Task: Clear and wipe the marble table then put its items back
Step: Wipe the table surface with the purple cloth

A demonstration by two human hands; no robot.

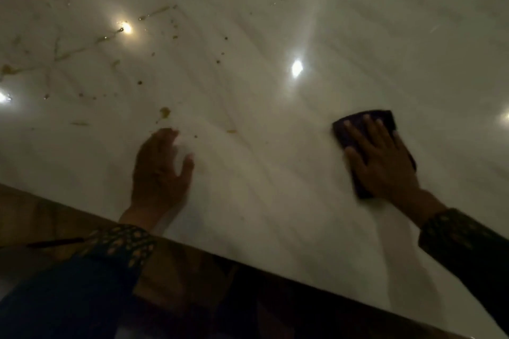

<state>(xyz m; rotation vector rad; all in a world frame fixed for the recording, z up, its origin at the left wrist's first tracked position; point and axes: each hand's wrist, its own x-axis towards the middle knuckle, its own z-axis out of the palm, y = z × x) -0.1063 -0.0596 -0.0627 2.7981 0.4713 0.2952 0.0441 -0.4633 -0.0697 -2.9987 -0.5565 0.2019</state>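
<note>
A dark cloth (366, 143) is pressed flat on the white marble bench (275, 187) by the right hand (382, 162), with the fingers spread out straight on top of it. The cloth lies on the right side of the bench, near the front edge. The left hand (159, 173) is laid on the bench well apart from the cloth, its fingers loose and nothing held in it. Yellow-brown crumbs and smears (164, 112) are seen on the far left part of the bench. Patterned sleeves (124, 245) are worn on both arms.
</note>
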